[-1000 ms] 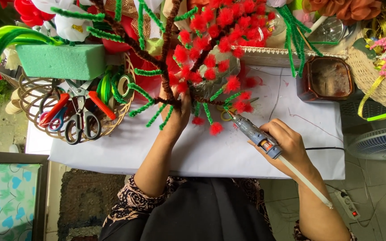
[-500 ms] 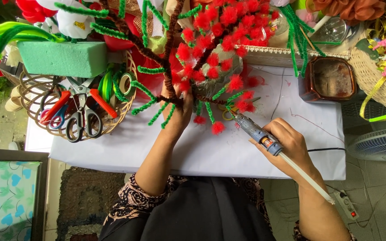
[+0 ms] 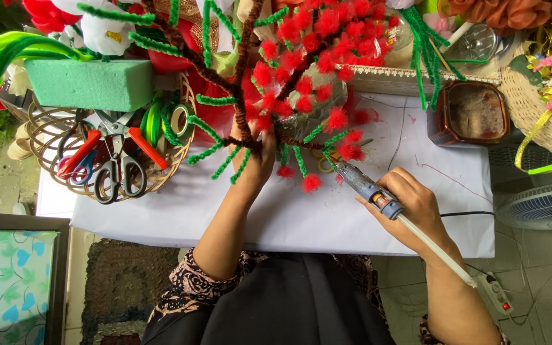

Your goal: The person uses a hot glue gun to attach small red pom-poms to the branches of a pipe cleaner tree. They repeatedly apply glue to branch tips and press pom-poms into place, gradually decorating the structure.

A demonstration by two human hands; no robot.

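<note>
Pipe-cleaner tree of brown twisted branches, green fuzzy stems and red pompom blossoms is held up over the white-covered bench, leaning away from the body. Left hand is closed round the lower trunk where the branches fork; the grip is firm, with the fingers hidden behind the stem. Right hand is wrapped round a grey and blue hot glue gun with a pale glue stick trailing from its back end toward the wrist. Nozzle is aimed up and to the left of that grip, just beside the lowest red pompoms; contact cannot be confirmed.

Step judged to be in hand: gluing a blossom or stem onto a low branch. Next move is judged to call for a steady nozzle, a small bead of glue at the joint, and the trunk kept still by the left grip; fingers kept off the hot tip.

Left of the trunk grip, a woven wire basket is noted, holding black-handled scissors, with a green foam block above it. Beyond the right grip stands a brown glass container.
</note>
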